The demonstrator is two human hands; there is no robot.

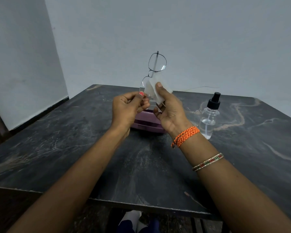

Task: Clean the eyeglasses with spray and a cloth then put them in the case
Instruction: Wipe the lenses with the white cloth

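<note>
1. Metal-framed eyeglasses are being held upright above the worktop, one lens stacked over the other, in front of a pale wall.
2. The lower lens edge is being pinched by the left hand, thumb and fingers curled together on the frame.
3. A white cloth is being pressed against the lower lens by the right hand; the grip is clamped on the cloth, thumb on the near side, fingers behind it.
4. The upper lens is being left uncovered, with a folded temple arm showing through it.
5. A purple case is being partly hidden behind both hands; it is lying on the dark marbled worktop, just below the eyeglasses. Whether it is open cannot be told.
6. A clear spray bottle with a black pump top is standing upright on the worktop, just beside the right wrist.
7. An orange braided band and a thin beaded bangle are being worn on the right forearm.
</note>
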